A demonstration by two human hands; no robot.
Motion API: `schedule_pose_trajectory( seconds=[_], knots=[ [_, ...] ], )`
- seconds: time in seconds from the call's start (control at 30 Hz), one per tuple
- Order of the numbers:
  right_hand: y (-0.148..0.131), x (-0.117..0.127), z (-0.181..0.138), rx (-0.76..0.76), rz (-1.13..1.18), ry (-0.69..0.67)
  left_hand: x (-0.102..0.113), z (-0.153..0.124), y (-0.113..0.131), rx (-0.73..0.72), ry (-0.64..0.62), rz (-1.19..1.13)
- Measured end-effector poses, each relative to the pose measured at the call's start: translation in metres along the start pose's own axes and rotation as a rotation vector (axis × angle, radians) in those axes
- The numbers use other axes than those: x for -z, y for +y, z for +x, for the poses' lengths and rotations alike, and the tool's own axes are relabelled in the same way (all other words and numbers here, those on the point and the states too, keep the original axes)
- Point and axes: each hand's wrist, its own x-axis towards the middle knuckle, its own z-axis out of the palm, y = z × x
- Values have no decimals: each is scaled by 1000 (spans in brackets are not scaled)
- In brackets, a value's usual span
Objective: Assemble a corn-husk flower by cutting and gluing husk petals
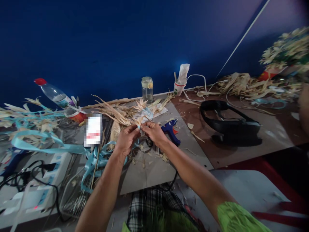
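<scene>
My left hand [126,139] and my right hand [154,131] meet over the middle of the table. Their thumbs and fingers pinch a small corn husk flower [138,121] from both sides. Pale pointed husk tips stick up above the fingers, and a bit of light blue shows at its base. Beyond the hands another corn husk flower [142,104] rests among loose dried corn husks [113,112]. A blue glue gun [171,131] lies just right of my right hand. Light blue ribbon [70,148] trails in loops left of my left hand.
At left are a power strip [51,175] with black cables, a tilted plastic bottle [55,95] and a blurred white rectangle [93,130]. A clear jar [147,88] and paper cup [179,87] stand behind. Rightward lie a black headset [231,127] and a husk bouquet [287,48].
</scene>
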Motion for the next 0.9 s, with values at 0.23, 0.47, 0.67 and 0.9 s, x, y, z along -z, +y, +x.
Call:
schedule_pose_trajectory(
  seconds=[0.23,0.47,0.67,0.9],
  knots=[
    [1,5,2,239,-349,53,0,0,2,2,-70,6],
    [-6,0,-5,153,-233,-7,0,1,1,73,-73,-54],
    [-6,2,-2,103,-93,-104,5,4,1,82,-119,-141],
    [2,0,0,-37,90,-197,10,6,-4,159,-249,-219]
  ],
)
